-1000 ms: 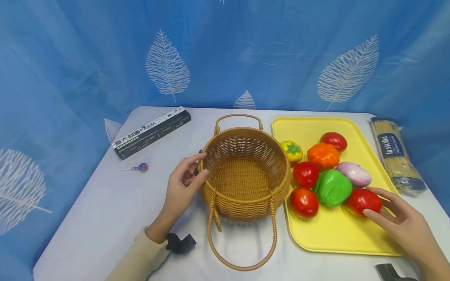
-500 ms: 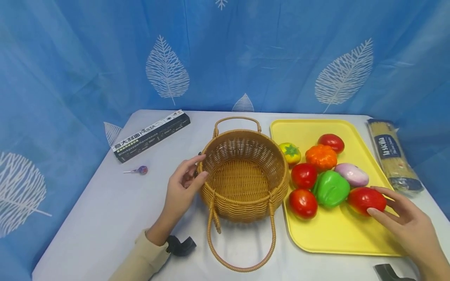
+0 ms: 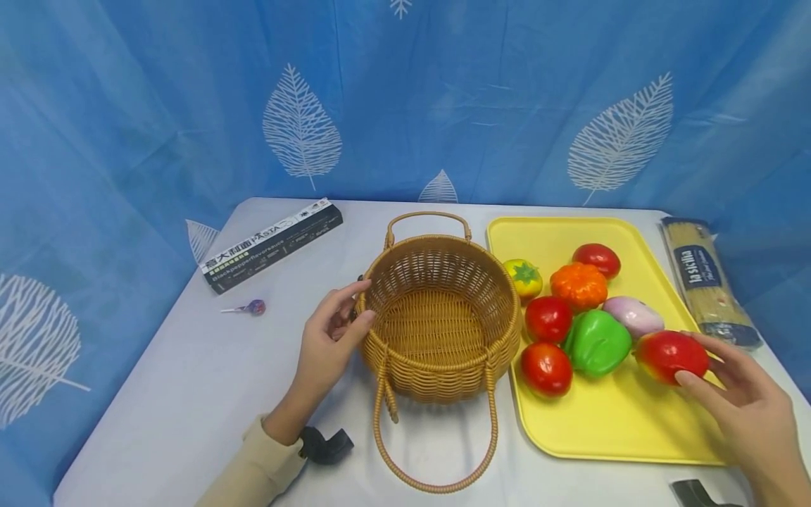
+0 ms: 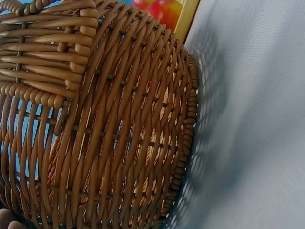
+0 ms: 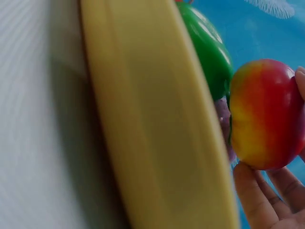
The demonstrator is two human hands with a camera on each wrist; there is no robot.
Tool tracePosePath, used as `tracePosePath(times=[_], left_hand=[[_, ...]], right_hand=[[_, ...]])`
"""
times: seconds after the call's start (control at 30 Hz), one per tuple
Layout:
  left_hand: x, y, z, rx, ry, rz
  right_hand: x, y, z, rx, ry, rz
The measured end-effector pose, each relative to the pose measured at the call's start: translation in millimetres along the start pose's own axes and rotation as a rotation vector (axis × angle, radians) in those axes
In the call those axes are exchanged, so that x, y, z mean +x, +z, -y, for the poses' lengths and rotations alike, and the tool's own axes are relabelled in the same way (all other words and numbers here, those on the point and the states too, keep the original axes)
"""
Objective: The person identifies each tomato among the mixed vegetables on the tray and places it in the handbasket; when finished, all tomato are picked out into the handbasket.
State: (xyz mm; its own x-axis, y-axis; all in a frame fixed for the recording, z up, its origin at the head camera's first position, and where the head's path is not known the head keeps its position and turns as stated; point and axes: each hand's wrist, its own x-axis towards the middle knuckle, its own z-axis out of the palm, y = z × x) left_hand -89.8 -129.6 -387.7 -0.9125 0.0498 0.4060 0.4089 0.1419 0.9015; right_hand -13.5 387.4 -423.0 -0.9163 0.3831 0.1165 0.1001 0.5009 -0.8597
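My left hand (image 3: 332, 331) holds the left rim of a brown wicker basket (image 3: 443, 380), thumb at the rim's inner side. The basket's inside shows bare, and its front handle hangs down toward me. In the left wrist view the woven wall (image 4: 133, 114) fills much of the picture. With thumb and fingertips my right hand (image 3: 747, 401) grips a shiny red-and-yellow mango (image 3: 673, 357) over the right part of the yellow tray (image 3: 608, 422). Its yellow side (image 5: 245, 129) shows in the right wrist view. Beside it lie a green bell pepper (image 3: 597, 341) and a pale purple eggplant-like piece (image 3: 633, 316).
Red tomato-like pieces (image 3: 548, 369), an orange pumpkin (image 3: 579, 285) and a yellow-green piece (image 3: 523, 279) share the tray. A spaghetti pack (image 3: 709, 285) lies to its right. At the left are a pasta box (image 3: 272, 246) and a lollipop (image 3: 255, 307). A blue curtain (image 3: 443, 105) hangs behind.
The right hand has lifted the mango slightly and drawn it right, away from the green bell pepper. The left hand stays at the basket's rim.
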Motion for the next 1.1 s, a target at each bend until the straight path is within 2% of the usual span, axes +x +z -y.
tracePosePath(times=[0.43, 0.63, 0.77, 0.93, 1.1], left_hand=[[0.4, 1.5, -0.9, -0.013, -0.001, -0.009], [0.4, 1.1, -1.3, -0.013, 0.009, -0.008], [-0.3, 0.5, -1.9, -0.013, 0.012, -0.011], [-1.0, 0.0, -0.8, -0.019, 0.007, -0.012], [-1.5, 0.1, -1.1, -0.023, 0.011, -0.003]], right_hand=[[1.2, 7.0, 31.3, -0.026, -0.067, 0.001], [0.9, 10.7, 49.8, -0.004, -0.151, 0.023], [2.3, 14.6, 68.1, 0.031, -0.243, 0.070], [1.9, 20.0, 99.8, 0.179, -0.365, 0.187], [-0.6, 29.7, 126.2, 0.182, -0.452, 0.264]])
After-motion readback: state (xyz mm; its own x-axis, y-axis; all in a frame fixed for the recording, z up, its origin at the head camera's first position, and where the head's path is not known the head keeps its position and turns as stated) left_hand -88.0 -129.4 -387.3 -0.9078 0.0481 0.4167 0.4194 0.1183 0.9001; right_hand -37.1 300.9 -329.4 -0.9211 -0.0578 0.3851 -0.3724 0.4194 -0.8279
